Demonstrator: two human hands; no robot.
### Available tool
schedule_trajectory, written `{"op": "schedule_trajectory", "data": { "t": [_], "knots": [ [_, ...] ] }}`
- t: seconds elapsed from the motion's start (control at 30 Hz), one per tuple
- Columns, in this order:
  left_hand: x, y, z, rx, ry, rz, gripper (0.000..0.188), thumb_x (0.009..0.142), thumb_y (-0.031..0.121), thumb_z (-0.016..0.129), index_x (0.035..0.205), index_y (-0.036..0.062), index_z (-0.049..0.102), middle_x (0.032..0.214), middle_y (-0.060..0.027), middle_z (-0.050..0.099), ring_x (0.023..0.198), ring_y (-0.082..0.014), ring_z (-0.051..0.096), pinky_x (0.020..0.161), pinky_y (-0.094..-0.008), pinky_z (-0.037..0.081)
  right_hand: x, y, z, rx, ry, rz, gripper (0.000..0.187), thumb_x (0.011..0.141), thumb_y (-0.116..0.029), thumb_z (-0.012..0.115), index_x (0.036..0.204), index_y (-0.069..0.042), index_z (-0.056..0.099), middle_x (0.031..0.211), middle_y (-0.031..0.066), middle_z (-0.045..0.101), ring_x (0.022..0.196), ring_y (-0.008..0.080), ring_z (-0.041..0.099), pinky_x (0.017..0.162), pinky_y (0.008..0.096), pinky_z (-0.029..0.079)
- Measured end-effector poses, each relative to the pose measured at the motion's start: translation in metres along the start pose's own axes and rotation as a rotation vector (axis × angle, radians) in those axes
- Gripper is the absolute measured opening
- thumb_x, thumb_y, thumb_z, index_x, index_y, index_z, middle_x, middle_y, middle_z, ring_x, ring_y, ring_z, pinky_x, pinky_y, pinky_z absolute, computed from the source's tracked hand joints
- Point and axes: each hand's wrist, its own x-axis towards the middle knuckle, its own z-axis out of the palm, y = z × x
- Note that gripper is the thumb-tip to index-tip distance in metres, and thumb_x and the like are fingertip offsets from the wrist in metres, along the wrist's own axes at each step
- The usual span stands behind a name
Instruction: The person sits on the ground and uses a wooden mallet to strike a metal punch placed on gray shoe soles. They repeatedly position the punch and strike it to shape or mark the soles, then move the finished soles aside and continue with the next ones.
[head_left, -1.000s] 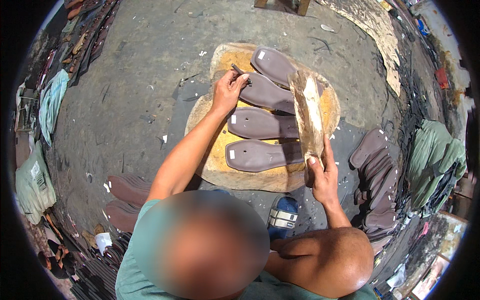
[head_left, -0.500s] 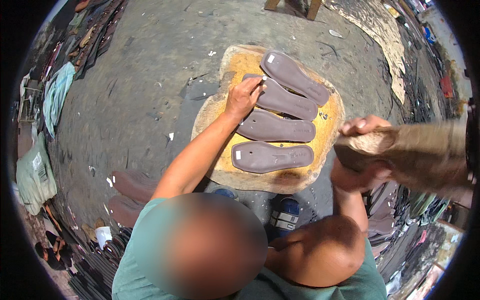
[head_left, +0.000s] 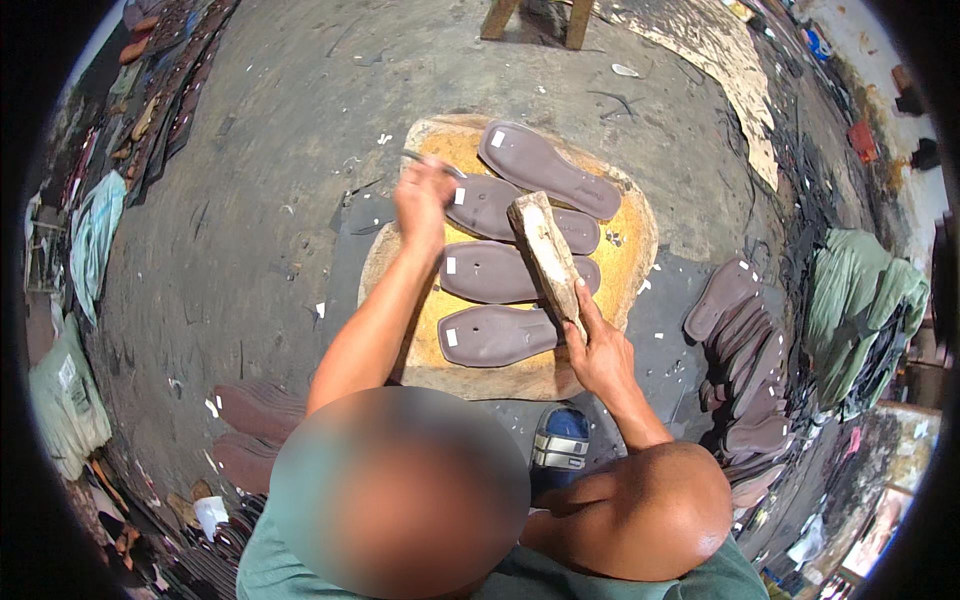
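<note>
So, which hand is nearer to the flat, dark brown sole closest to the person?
Right. The right hand is by the right end of that sole, gripping a rough wooden block; the left hand is farther off, beside the second-farthest sole.

Footwear workshop, floor-level working

Four flat brown sole-shaped pieces [head_left: 500, 336] on a thick yellow-topped wooden block [head_left: 628, 270]; further brown rounded soles [head_left: 724, 300], stacked and fanned; stained grey floor [head_left: 280, 200], scrap-littered; dark thin offcut strips [head_left: 783, 175]; cream sheet [head_left: 735, 85], ragged-edged.
</note>
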Motion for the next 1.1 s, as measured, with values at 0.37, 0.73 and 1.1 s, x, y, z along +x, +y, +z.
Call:
{"op": "schedule_trajectory", "data": {
  "t": [0.37, 0.73, 1.1],
  "knots": [
    [0.045, 0.004, 0.066, 0.322, -0.488, 0.379, 0.022, 0.098, 0.019, 0.068, 0.107, -0.0015, 0.069, 0.093, -0.0053, 0.072, 0.085, -0.0112, 0.068, 0.078, -0.0261, 0.057, 0.019, 0.005, -0.022, 0.486, 0.258, -0.060, 0.064, 0.099, -0.024, 0.057, 0.157, -0.009, 0.033, 0.135, 0.0312, 0.058, 0.130, 0.0420, 0.054, 0.106, 0.0431, 0.044],
    [0.047, -0.012, 0.072, 0.338, -0.457, 0.376, 0.020, 0.101, 0.019, 0.063, 0.108, 0.0006, 0.067, 0.100, -0.0064, 0.072, 0.094, -0.0145, 0.069, 0.087, -0.0308, 0.058, 0.015, 0.016, -0.028, 0.715, 0.302, -0.082, 0.066, 0.099, -0.019, 0.058, 0.157, -0.002, 0.029, 0.151, 0.0241, 0.046, 0.140, 0.0286, 0.044, 0.115, 0.0370, 0.034],
    [0.033, 0.000, 0.078, 0.780, -0.353, 0.985, 0.017, 0.089, 0.017, 0.074, 0.098, 0.0028, 0.070, 0.093, -0.0165, 0.072, 0.082, -0.0356, 0.069, 0.068, -0.0407, 0.053, 0.073, -0.074, -0.110, 1.083, 0.665, -0.787, 0.037, 0.099, -0.027, 0.050, 0.125, -0.001, 0.050, 0.103, 0.0134, 0.061, 0.090, 0.0231, 0.063, 0.081, 0.0356, 0.053]
  ]
}}
